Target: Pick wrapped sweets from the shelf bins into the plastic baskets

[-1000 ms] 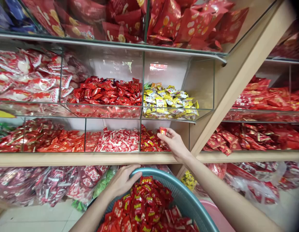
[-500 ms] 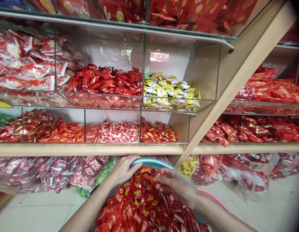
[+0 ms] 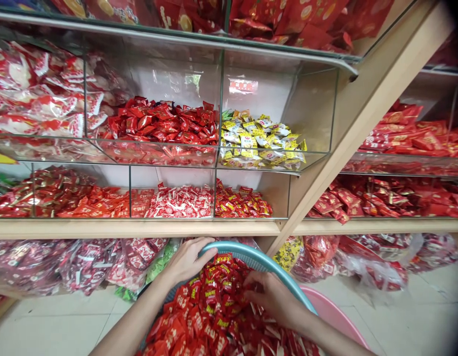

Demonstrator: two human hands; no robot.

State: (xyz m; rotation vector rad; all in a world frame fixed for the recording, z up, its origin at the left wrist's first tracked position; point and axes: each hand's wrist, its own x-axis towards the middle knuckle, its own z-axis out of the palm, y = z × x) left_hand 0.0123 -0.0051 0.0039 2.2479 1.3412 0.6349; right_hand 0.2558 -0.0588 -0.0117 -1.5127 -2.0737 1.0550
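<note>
My left hand point(image 3: 187, 261) is closed over the far left rim of a teal plastic basket point(image 3: 268, 254), thumb inside and fingers outside. Red-wrapped candies point(image 3: 191, 321) fill the basket in a heap. Some at the far side carry yellow lettering, and paler-striped ones lie to the right. My right hand point(image 3: 271, 299) is inside the basket, low over the right part of the heap. Its thumb and forefinger are apart and slightly blurred, with no candy visible between them. The other fingers are partly hidden.
A pink basin point(image 3: 340, 316) shows under the basket's right side. Ahead stand clear-fronted shelf bins with red candies point(image 3: 165, 121) and yellow-white candies point(image 3: 254, 138). Stuffed plastic bags point(image 3: 91, 264) lie on the tiled floor below the wooden shelf edge point(image 3: 140, 229).
My right hand has moved down and slightly right, deeper into the basket. The red candy pinched in its fingers before is no longer visible there. My left hand stays on the rim.
</note>
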